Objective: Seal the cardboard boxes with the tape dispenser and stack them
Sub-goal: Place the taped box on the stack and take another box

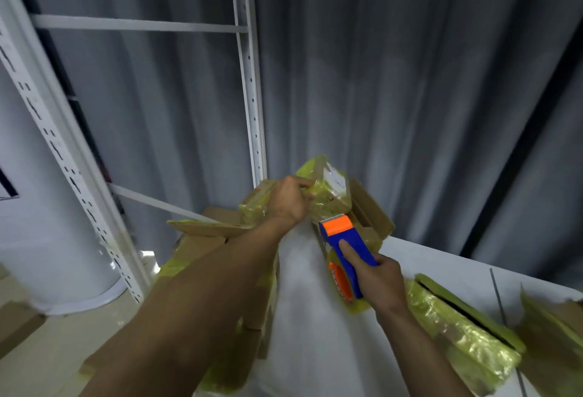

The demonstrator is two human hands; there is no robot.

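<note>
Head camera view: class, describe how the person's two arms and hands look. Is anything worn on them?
Both are bare. The left hand and right hand wear no gloves; no ring, watch or wristband shows. The left forearm and right forearm show no sleeve down to the frame's edge.

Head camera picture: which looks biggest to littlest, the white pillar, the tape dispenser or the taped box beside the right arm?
1. white pillar
2. taped box
3. tape dispenser
The box is nearer, so that gap is unsure.
</note>
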